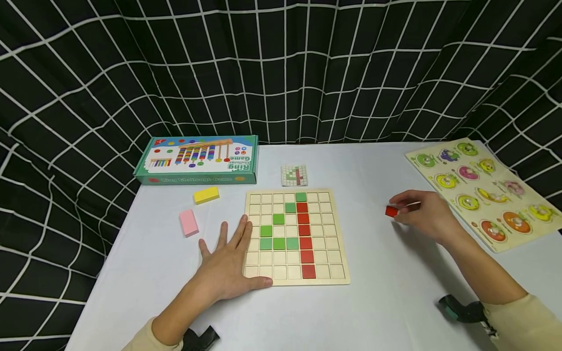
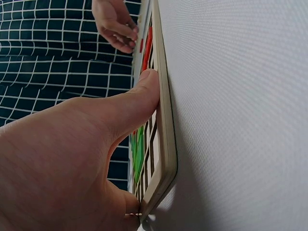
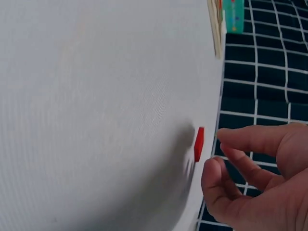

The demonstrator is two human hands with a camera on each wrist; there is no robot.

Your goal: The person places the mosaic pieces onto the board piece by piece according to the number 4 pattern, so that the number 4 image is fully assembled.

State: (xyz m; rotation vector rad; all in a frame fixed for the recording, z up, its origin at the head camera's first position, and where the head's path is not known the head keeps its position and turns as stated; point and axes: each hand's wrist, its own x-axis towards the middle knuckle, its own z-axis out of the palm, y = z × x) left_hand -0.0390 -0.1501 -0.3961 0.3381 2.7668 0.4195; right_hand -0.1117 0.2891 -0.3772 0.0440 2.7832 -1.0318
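A wooden grid board (image 1: 325,243) lies on the table, with green tiles (image 1: 278,243) in a stepped shape and a column of red tiles (image 1: 306,243) in its cells. My left hand (image 1: 226,268) is spread at the board's left side. Its thumb (image 2: 144,91) rests on the near rim. To the right of the board, my right hand (image 1: 423,214) hovers with bent fingers by a loose red tile (image 1: 391,211). In the right wrist view, a gap shows between the fingertips and that red tile (image 3: 198,144), which lies on the table.
A small pattern card (image 1: 294,176) lies behind the board. At the back left is a Ring Challenge Game box (image 1: 197,179), with a yellow block (image 1: 206,195) and a pink block (image 1: 189,223) in front. A fruit puzzle board (image 1: 487,190) lies at the right edge.
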